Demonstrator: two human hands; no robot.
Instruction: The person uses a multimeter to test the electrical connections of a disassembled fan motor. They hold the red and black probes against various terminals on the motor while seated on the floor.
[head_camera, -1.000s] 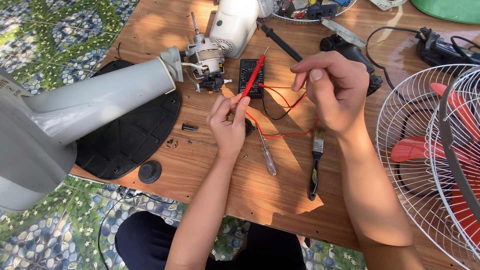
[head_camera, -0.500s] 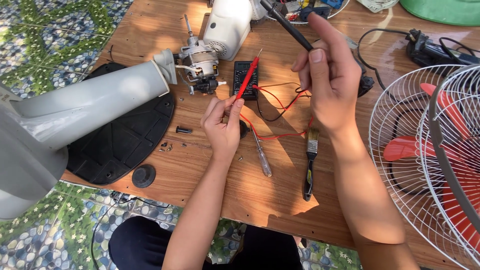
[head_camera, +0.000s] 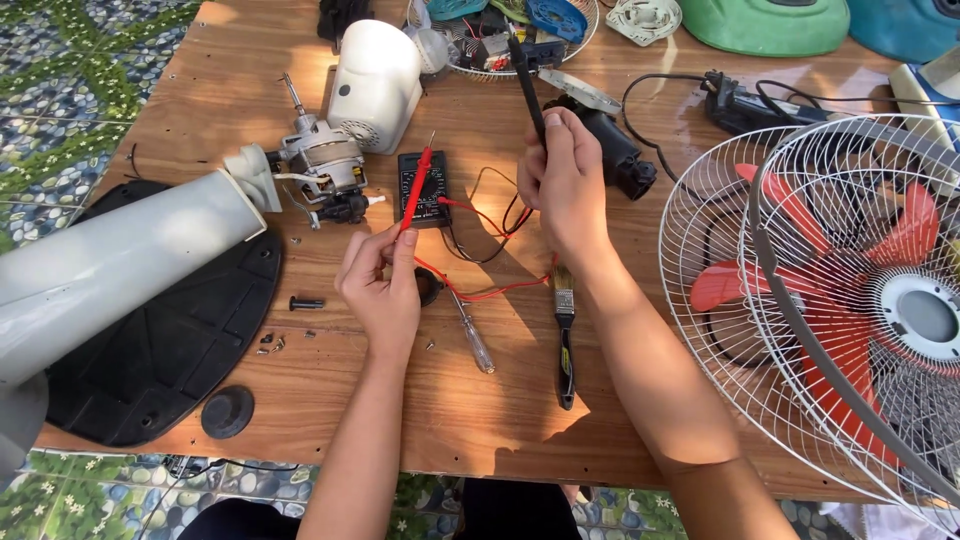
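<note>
Head view, my left hand: my left hand (head_camera: 385, 290) is clamped on the red probe (head_camera: 415, 188), whose tip points up over the meter.
Head view, my right hand: my right hand (head_camera: 565, 185) is closed around the black probe (head_camera: 527, 85), held upright with its tip toward the far edge.
Meter: the small black meter (head_camera: 428, 188) lies flat on the wooden surface (head_camera: 480, 400), between my two hands; red and black leads (head_camera: 490, 245) loop from it toward me.
Containers: a wire basket (head_camera: 480, 40) at the far edge holds a jumble of small parts, among them a blue round piece; I cannot tell the rest apart.
Motor: a bare fan motor (head_camera: 320, 160) sits just left of the meter, its shaft pointing away, with a white housing (head_camera: 375, 85) behind it.
Fan stand: a pale grey column (head_camera: 110, 270) lies tilted over a black oval base (head_camera: 160, 350).
Tools: a screwdriver (head_camera: 472, 335) and a small paintbrush (head_camera: 565, 340) lie side by side near my wrists.
Fan cage: a white wire cage with red blades (head_camera: 830, 290) stands at my right.
Labels: the meter face carries small printed markings, too small to make out.
</note>
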